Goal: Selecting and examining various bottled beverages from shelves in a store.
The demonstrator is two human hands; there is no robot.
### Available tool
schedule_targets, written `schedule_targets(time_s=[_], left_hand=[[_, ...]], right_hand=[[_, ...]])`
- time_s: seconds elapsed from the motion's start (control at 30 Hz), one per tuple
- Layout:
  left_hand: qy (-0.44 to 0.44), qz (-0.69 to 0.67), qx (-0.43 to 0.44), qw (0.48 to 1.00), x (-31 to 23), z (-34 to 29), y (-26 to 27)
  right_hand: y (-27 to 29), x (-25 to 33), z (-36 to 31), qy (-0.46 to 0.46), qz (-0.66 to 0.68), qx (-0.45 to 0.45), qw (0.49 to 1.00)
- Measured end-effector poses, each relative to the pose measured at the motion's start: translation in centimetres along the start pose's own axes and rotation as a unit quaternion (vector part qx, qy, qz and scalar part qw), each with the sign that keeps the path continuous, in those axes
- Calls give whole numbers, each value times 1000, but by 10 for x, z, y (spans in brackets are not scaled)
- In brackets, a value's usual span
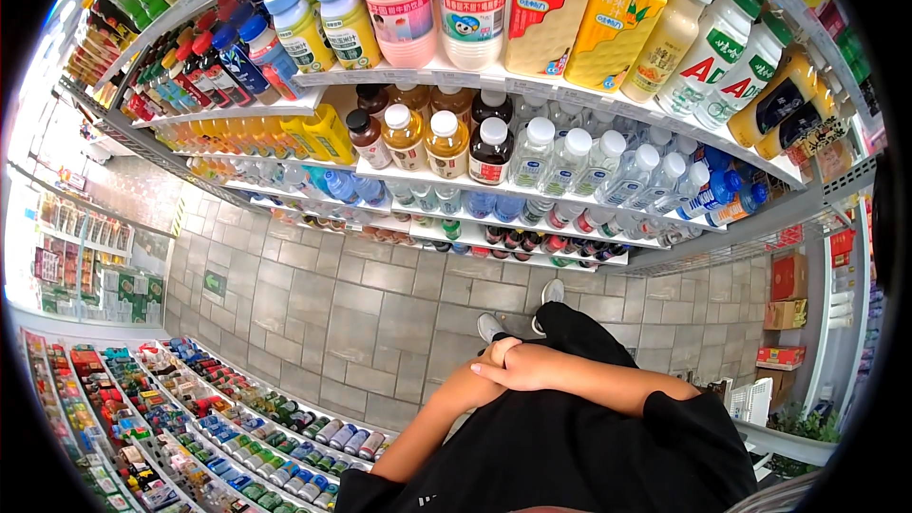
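My right hand [522,368] lies across my left hand [498,350] in front of my body, its fingers closed over it. Most of the left hand's fingers are hidden beneath the right. No goods are visible in either hand. Ahead stands a drinks shelf [418,78]. Its top row carries a pink bottle [396,9], a white bottle [470,14], a cream-and-red bottle [549,14] and a yellow bottle [617,24]. One level down are dark-capped brown bottles [491,152] and white-capped clear bottles [574,161]. Both hands are apart from the shelf.
Grey floor tiles [380,318] run between the drinks shelf and a low rack of cans [328,432] at the lower left. My shoes [488,327] point toward the shelf. Cardboard boxes [787,313] and a white basket [752,403] stand on the right.
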State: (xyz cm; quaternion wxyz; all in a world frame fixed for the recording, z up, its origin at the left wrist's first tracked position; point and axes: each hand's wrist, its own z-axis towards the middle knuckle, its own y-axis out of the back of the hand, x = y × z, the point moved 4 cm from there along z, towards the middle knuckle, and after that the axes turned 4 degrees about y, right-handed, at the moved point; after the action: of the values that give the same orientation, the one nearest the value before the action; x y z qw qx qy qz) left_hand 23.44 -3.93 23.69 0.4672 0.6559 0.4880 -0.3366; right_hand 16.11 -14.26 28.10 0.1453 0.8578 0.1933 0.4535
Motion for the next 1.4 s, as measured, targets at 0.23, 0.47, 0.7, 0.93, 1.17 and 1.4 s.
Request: schedule_targets(time_s=[0.23,0.47,0.7,0.93,1.17,1.4], left_hand=[[45,23,29,998,16,0,-11],[82,60,39,994,10,-5,-4],[46,-5,-5,999,53,8,-27],[117,89,49,988,16,9,-12],[117,65,11,991,11,7,-4],[130,94,33,986,8,14,0]], right_hand=[[2,5,-7,-33,-53,46,997],[-7,-2,-2,-55,-65,110,990],[-17,-22,0,-52,-73,88,992],[-8,-17,2,-16,-80,31,996],[-2,-11,7,20,-80,21,996],[4,-16,16,34,-114,25,993]])
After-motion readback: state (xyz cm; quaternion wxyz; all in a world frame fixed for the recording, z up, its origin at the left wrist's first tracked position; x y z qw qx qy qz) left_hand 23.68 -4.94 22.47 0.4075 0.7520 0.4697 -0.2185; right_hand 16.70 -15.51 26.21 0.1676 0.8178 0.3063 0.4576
